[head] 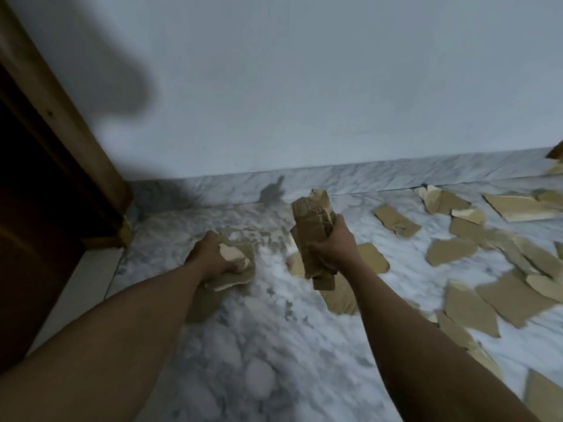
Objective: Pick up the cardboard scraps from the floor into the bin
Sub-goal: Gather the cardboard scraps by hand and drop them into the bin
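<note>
L forearm: in from bottom left, stretched fwd and low.
R forearm: in from bottom right, angled up toward centre.
left hand [210,254]: down near the floor, knuckles up, fingers curled. Grip's closed round a few flat scraps [236,277], pale torn face on top, one piece hanging under the wrist. Touching the floor or not? Can't tell.
right hand [335,248]: held higher, just right of the L one. Grip wrapped tight round a thick bundle [310,220] of cardboard pieces, nearly upright, ends poking out above and below the fist.
floor [274,345]: white-grey marble, blurry close in, bare stretch between the two arms.
loose scraps [515,296]: plenty here! Lying flat on the floor, all on the R side, from just behind the bundle out to the R edge, several overlapping, some reaching the skirting.
skirting [335,175]: marble strip along the wall's foot, beyond both hands, hand shadow falling on it.
wall [304,86]: plain, pale, big soft shadow upper left.
door frame [61,117]: brown wood, far left, running down to the floor corner, dark door panel beside it.
</note>
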`<state>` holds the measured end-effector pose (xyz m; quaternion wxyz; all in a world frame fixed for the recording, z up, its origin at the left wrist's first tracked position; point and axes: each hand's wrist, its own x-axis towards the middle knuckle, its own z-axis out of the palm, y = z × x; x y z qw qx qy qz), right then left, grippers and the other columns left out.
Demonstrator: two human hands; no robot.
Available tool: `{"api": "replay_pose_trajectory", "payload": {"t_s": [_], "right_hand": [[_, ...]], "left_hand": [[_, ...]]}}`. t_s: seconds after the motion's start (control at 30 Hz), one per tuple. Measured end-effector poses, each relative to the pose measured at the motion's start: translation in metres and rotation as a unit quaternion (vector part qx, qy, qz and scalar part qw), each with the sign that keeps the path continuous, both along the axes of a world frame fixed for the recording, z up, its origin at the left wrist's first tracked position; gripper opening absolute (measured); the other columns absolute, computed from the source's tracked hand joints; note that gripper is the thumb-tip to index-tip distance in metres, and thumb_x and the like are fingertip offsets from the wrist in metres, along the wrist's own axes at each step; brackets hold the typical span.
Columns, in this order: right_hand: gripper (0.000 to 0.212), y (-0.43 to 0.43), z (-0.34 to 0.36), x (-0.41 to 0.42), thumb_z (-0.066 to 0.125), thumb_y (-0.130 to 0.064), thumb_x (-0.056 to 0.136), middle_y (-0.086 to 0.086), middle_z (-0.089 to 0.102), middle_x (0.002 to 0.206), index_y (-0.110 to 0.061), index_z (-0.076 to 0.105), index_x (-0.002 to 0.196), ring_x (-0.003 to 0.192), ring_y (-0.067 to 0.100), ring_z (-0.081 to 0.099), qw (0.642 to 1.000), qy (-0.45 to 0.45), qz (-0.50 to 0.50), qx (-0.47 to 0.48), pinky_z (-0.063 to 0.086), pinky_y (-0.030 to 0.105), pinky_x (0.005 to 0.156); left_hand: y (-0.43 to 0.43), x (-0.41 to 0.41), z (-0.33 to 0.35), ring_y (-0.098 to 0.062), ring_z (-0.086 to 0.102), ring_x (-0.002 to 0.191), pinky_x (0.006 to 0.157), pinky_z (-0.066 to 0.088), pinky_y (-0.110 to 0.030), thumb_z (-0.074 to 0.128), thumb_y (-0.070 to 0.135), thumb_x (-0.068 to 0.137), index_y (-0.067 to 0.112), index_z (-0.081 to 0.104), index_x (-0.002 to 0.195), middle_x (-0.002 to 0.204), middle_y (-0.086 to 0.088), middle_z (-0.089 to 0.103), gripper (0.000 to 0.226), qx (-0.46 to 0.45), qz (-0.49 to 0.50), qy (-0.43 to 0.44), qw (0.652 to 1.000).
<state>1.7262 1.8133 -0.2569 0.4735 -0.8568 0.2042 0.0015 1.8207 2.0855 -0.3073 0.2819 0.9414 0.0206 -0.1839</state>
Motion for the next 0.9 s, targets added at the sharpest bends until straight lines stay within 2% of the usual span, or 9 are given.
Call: {"api": "replay_pose_trajectory", "payload": {"t_s": [0.1, 0.17, 0.23, 0.33, 0.47, 0.53, 0.7, 0.8, 0.9], "right_hand": [[0.063, -0.047, -0.001, -0.028, 0.082, -0.017, 0.072, 0.010, 0.063, 0.110, -0.011, 0.045, 0.122, 0.096, 0.031, 0.065, 0.997, 0.018, -0.064, 0.043, 0.058, 0.051, 0.080], [0.046, -0.069, -0.005, -0.044, 0.082, -0.017, 0.072, 0.014, 0.069, 0.106, -0.006, 0.061, 0.111, 0.092, 0.031, 0.068, 0.991, 0.044, -0.099, 0.077, 0.059, 0.051, 0.080], [0.033, -0.078, -0.007, -0.060, 0.080, -0.017, 0.077, 0.014, 0.070, 0.097, -0.001, 0.067, 0.104, 0.086, 0.030, 0.069, 0.982, 0.086, -0.118, 0.119, 0.060, 0.047, 0.081], [0.043, -0.074, -0.021, -0.071, 0.081, -0.027, 0.076, 0.016, 0.070, 0.101, -0.002, 0.065, 0.106, 0.087, 0.030, 0.070, 0.970, 0.172, -0.101, 0.139, 0.061, 0.041, 0.078], [0.090, -0.043, -0.052, -0.066, 0.080, -0.052, 0.066, 0.017, 0.049, 0.139, -0.010, 0.050, 0.139, 0.126, 0.036, 0.051, 0.965, 0.247, -0.049, 0.071, 0.046, 0.048, 0.105], [0.086, -0.025, -0.067, -0.061, 0.074, -0.056, 0.075, 0.013, 0.039, 0.147, -0.016, 0.043, 0.144, 0.136, 0.036, 0.038, 0.965, 0.251, -0.066, 0.041, 0.035, 0.048, 0.113], [0.066, 0.003, -0.078, -0.067, 0.080, -0.040, 0.070, 0.007, 0.062, 0.124, -0.014, 0.056, 0.127, 0.115, 0.029, 0.061, 0.967, 0.235, -0.079, 0.063, 0.050, 0.046, 0.100], [0.074, 0.023, -0.074, -0.087, 0.075, -0.045, 0.073, 0.008, 0.057, 0.126, -0.013, 0.040, 0.130, 0.115, 0.029, 0.059, 0.972, 0.209, -0.079, 0.075, 0.048, 0.040, 0.092], [0.064, 0.023, -0.059, -0.116, 0.080, -0.032, 0.079, 0.013, 0.060, 0.131, -0.008, 0.054, 0.132, 0.119, 0.029, 0.060, 0.970, 0.220, -0.043, 0.090, 0.052, 0.037, 0.096]], "left_hand": [[-0.073, -0.007, 0.010, -0.030, 0.051, 0.120, 0.092, 0.047, -0.036, 0.094, 0.036, 0.059, 0.010, 0.046, 0.139, 0.136, -0.010, 0.050, 0.096, -0.065, -0.055, 0.018, 0.996], [-0.122, -0.020, 0.011, -0.031, 0.049, 0.123, 0.092, 0.046, -0.036, 0.093, 0.034, 0.063, 0.011, 0.045, 0.140, 0.140, -0.010, 0.047, 0.094, -0.066, -0.095, 0.034, 0.993], [-0.153, -0.026, -0.010, -0.032, 0.048, 0.123, 0.097, 0.047, -0.040, 0.089, 0.049, 0.060, 0.019, 0.048, 0.134, 0.143, -0.009, 0.039, 0.090, 0.009, -0.127, 0.040, 0.991], [-0.170, -0.024, -0.049, -0.034, 0.040, 0.133, 0.107, 0.037, -0.041, 0.072, 0.077, 0.050, 0.023, 0.041, 0.141, 0.151, -0.013, 0.026, 0.110, 0.141, -0.165, 0.053, 0.975], [-0.174, -0.031, -0.027, -0.032, 0.055, 0.116, 0.081, 0.049, -0.038, 0.077, 0.039, 0.074, 0.013, 0.036, 0.138, 0.134, -0.012, 0.050, 0.080, 0.139, -0.137, 0.028, 0.980], [-0.168, -0.030, -0.029, -0.032, 0.057, 0.114, 0.081, 0.048, -0.036, 0.068, 0.038, 0.082, 0.014, 0.027, 0.144, 0.134, -0.013, 0.052, 0.079, 0.136, -0.118, 0.019, 0.984], [-0.135, -0.051, -0.039, -0.033, 0.060, 0.113, 0.085, 0.046, -0.035, 0.063, 0.043, 0.087, 0.012, 0.022, 0.151, 0.128, -0.013, 0.059, 0.082, 0.114, -0.015, -0.006, 0.993], [-0.117, -0.075, -0.036, -0.033, 0.062, 0.107, 0.080, 0.048, -0.038, 0.074, 0.050, 0.075, 0.011, 0.029, 0.138, 0.121, -0.013, 0.061, 0.087, 0.122, 0.007, -0.014, 0.992], [-0.102, -0.095, -0.031, -0.034, 0.061, 0.108, 0.086, 0.051, -0.042, 0.074, 0.053, 0.074, 0.010, 0.032, 0.127, 0.122, -0.015, 0.060, 0.080, 0.086, 0.041, 0.001, 0.995]]}}
